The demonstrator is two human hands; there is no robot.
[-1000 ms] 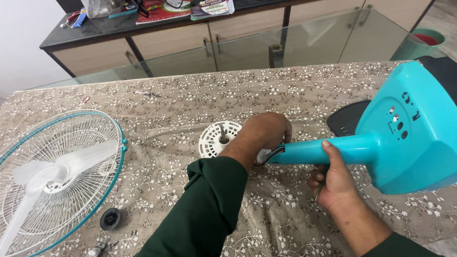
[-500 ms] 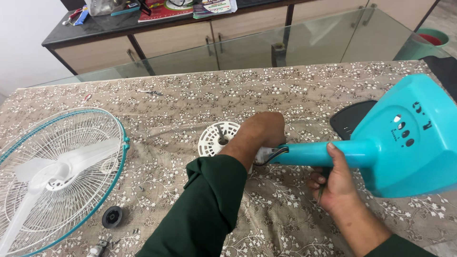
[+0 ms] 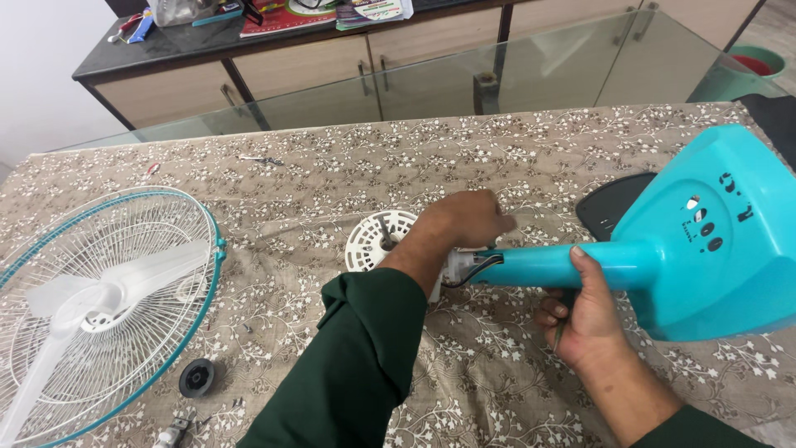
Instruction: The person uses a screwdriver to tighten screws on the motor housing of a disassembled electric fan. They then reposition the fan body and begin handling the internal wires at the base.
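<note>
Turquoise plastic fan stand with its tubular neck (image 3: 547,265) lies across the floral-cloth desk (image 3: 332,166) | my right hand (image 3: 584,319) grips the neck from below | my left hand (image 3: 468,217) is curled over the neck's wired end (grip hidden) | white round plastic grille cap (image 3: 373,241) just beside it | white wire fan guard with blades (image 3: 99,290) well apart at left

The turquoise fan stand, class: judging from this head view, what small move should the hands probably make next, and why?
Probably keep the right hand gripping the turquoise fan stand's neck steady while the left hand works at its open end, where a black wire loops out beside the white motor housing. The neck lies level, propped only by that grip.
</note>
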